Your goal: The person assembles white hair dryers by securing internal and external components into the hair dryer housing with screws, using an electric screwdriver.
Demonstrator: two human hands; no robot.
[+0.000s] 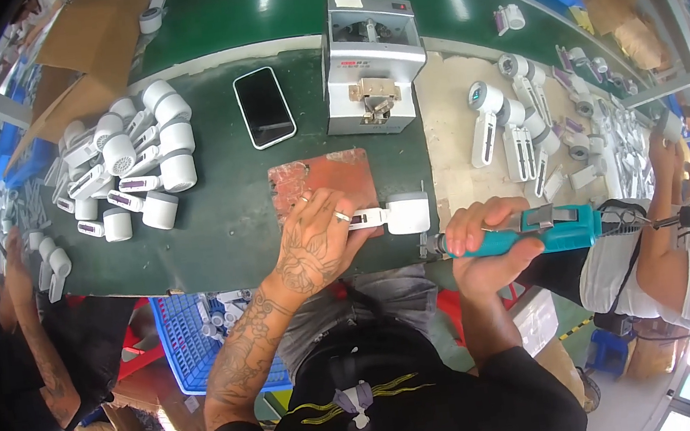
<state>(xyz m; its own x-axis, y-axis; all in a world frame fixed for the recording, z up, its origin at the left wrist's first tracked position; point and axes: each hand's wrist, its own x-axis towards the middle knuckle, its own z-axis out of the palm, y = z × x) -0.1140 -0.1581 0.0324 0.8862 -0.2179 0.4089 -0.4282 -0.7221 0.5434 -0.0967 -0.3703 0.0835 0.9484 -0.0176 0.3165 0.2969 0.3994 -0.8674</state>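
Note:
My left hand [311, 241] is closed round the handle of a white handheld device [407, 213], its cylindrical head pointing right. A worn red pad [323, 174] lies on the green bench, partly beneath that hand and the device. My right hand [485, 249] grips a teal electric screwdriver [568, 229], with a lever along its body and a cable at its rear. The screwdriver lies nearly level at the bench's front edge. Its tip points left, just below and right of the device's head, and appears apart from it.
A grey machine [370, 59] stands behind the pad, beside a phone [265, 108]. Similar white devices [121, 156] are heaped at left; more [513, 124] lie on cardboard [449, 118] at right. A blue basket [174, 341] sits below the bench. Co-workers flank me on both sides.

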